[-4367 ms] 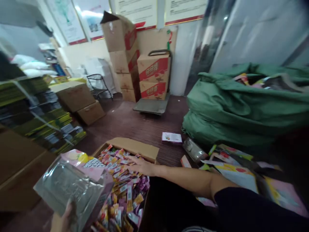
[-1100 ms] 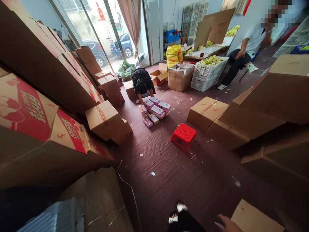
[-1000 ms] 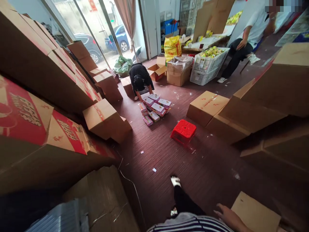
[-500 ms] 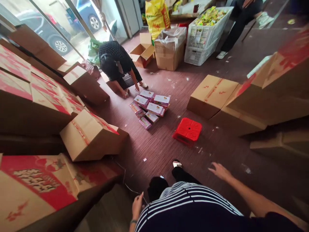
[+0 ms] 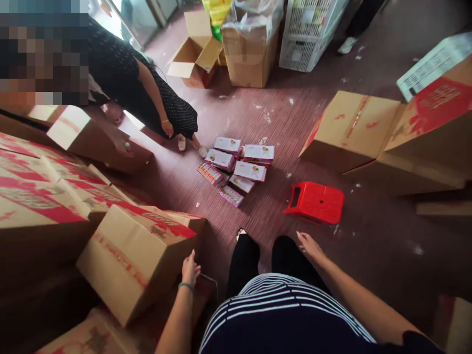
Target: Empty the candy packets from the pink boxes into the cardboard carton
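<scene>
My left hand [image 5: 191, 269], a band round its wrist, is empty with the index finger stretched out and the others loosely bent. Just left of it is a tilted, taped cardboard box [image 5: 125, 255] with red print; I cannot tell whether they touch. Beside my right leg hangs my right hand [image 5: 310, 247], holding nothing, fingers extended. The red plastic stool [image 5: 324, 201] is the thing closest to it, a little beyond the fingertips. Farther ahead on the floor lie several small white-and-purple boxes [image 5: 250, 170], packed close together.
Stacked cartons [image 5: 40, 196] line the left side, where a co-worker in dark dotted clothes [image 5: 121, 59] stands. Cardboard boxes [image 5: 363, 120] rise on the right. At the back are an open carton [image 5: 197, 59], a plastic-lined carton [image 5: 247, 59] and white crates [image 5: 304, 44].
I have come nearer to the small boxes, and the stool now sits further right in view. My left hand has risen beside the tilted box. The co-worker has straightened and moved left.
</scene>
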`<state>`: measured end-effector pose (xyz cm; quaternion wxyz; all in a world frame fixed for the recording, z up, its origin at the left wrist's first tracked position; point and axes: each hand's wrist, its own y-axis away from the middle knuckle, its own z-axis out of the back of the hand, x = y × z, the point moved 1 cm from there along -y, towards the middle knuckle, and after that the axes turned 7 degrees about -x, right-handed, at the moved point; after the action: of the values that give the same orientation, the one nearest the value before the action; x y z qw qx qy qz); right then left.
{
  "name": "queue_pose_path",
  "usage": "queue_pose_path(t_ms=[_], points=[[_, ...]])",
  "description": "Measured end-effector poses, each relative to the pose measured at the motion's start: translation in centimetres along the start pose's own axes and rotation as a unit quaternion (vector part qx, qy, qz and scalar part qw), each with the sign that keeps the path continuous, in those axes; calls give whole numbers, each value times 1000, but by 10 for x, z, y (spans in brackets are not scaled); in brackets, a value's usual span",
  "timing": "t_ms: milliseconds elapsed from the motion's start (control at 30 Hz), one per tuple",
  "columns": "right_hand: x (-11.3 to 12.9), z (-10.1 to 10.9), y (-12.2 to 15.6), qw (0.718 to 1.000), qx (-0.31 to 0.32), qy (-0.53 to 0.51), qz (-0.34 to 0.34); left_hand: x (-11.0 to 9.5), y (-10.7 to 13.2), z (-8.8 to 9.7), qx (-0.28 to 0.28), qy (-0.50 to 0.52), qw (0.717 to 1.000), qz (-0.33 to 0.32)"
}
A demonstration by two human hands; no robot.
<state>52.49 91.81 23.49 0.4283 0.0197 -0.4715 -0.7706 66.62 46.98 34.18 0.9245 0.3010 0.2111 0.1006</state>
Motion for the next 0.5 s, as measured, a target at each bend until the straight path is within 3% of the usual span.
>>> queue_pose_path(t_ms=[100,233,367,500], points=[[31,-41,-4,998,36,-42,-43,-81,-55,-14,18,-1,1000,-13],[90,-78,-42,992,78,-86,-52,-166,-97,-63,30,-19,999,-38],[151,-109,-97,991,81,-104,-26,-219,-131,-127,45,-40,996,-60],[198,-146,-144,981,110,-155,-38,-258,-185,-187,46,-48,994,-84]])
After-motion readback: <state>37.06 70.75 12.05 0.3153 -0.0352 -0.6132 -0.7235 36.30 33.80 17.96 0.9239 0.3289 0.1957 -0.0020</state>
